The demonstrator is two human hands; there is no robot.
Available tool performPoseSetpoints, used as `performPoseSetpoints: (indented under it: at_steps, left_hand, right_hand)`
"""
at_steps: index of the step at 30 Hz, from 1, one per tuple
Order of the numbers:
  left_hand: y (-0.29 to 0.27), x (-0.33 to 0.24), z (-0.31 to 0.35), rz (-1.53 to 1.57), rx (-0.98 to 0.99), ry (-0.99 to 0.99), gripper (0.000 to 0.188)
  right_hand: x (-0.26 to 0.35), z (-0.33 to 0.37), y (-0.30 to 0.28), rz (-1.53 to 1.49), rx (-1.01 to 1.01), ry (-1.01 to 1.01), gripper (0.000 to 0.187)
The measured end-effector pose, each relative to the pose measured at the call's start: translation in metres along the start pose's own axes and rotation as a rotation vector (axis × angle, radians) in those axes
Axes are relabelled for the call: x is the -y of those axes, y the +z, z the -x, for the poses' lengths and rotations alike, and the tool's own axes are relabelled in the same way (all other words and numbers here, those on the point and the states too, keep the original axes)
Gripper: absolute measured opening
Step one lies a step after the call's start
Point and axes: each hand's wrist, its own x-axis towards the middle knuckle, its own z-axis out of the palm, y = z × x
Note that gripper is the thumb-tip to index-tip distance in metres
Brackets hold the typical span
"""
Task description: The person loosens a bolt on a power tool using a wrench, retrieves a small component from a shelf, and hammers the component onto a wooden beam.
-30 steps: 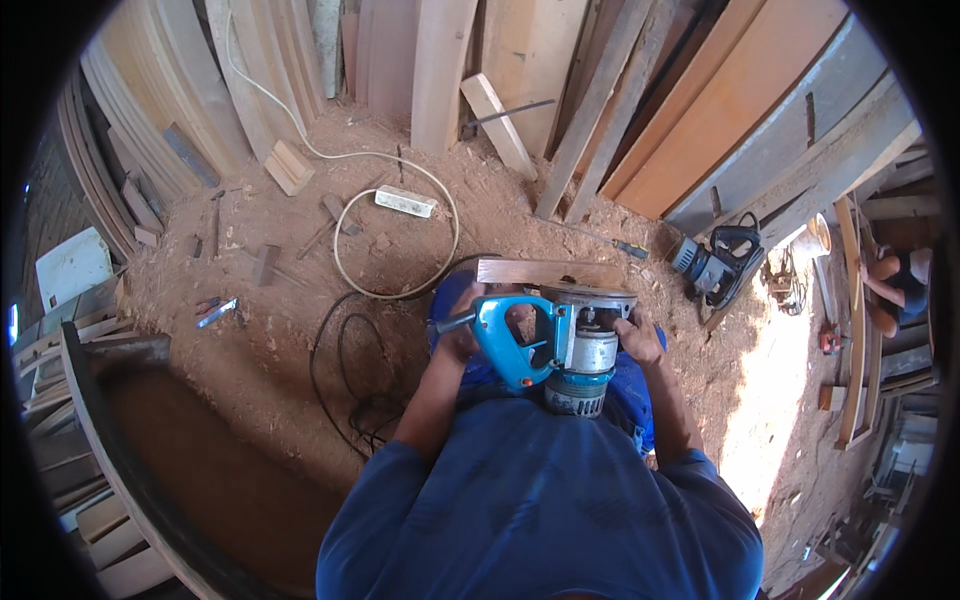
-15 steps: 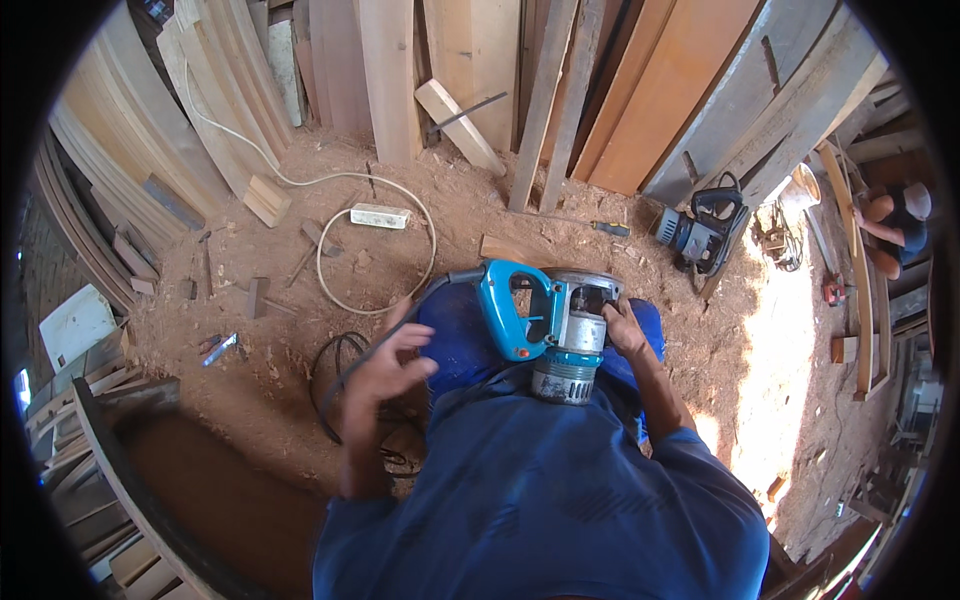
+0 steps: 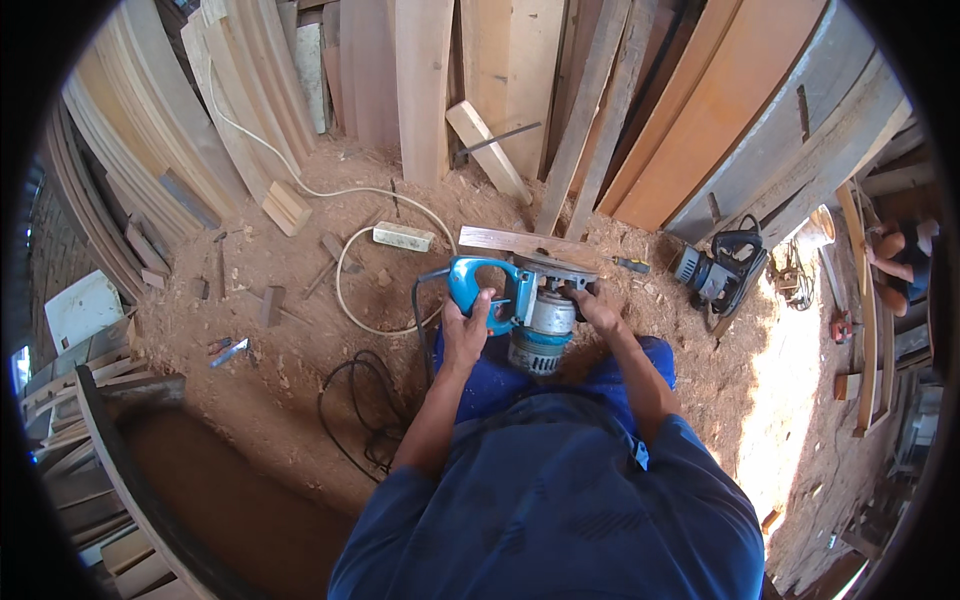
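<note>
My left hand (image 3: 465,332) is wrapped round the D-shaped rear handle of a teal and silver router (image 3: 548,315). On the router's other side, my right hand (image 3: 597,306) grips a dark side knob. The tool lies tilted over my knees, with its round base turned away from me toward a wooden strip (image 3: 490,239) on the ground. Whether the base touches the strip I cannot tell. A dark power cord (image 3: 414,310) runs from the handle down to loose coils at my left. The bit is hidden from view.
Sawdust covers the ground (image 3: 290,350). A second router (image 3: 712,272) and a screwdriver (image 3: 631,264) lie to the right. A white power strip (image 3: 403,237) with a pale cord sits ahead. Boards (image 3: 424,90) lean along the back. Another person (image 3: 905,262) crouches at far right.
My left hand has gone from loose beside the router to gripping its rear handle. The router has moved forward from my lap toward the wooden strip, and my right hand keeps hold of the knob.
</note>
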Motion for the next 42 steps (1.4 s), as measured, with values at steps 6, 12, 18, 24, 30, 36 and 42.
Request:
performPoseSetpoints:
  at_steps: [6, 12, 18, 24, 30, 36, 42]
  left_hand:
    - [-0.038, 0.027, -0.087, -0.138, -0.111, -0.058, 0.038]
    - [-0.064, 0.023, -0.130, -0.331, -0.106, -0.083, 0.036]
    - [-0.041, 0.005, -0.166, -0.459, 0.108, -0.112, 0.043]
    - [-0.071, 0.035, -0.164, -0.516, 0.148, -0.032, 0.050]
    - [-0.088, 0.076, -0.166, -0.782, -0.009, 0.196, 0.063]
    - [-0.046, 0.029, -0.167, -0.832, 0.069, -0.207, 0.090]
    - [-0.039, 0.059, -0.183, -0.862, 0.083, -0.197, 0.077]
  right_hand:
    - [-0.030, -0.076, 0.064, -0.262, 0.027, 0.084, 0.036]
    - [-0.061, -0.115, 0.114, -0.177, -0.025, 0.037, 0.047]
    - [-0.157, -0.135, 0.126, -0.038, -0.197, 0.078, 0.038]
    - [-0.106, -0.121, 0.153, -0.137, -0.207, -0.176, 0.032]
    - [-0.088, -0.085, 0.102, -0.017, 0.142, 0.269, 0.042]
    - [-0.184, 0.014, -0.082, 0.654, -0.093, 0.198, 0.036]
    - [-0.255, 0.234, -0.186, 1.036, -0.547, 0.237, 0.030]
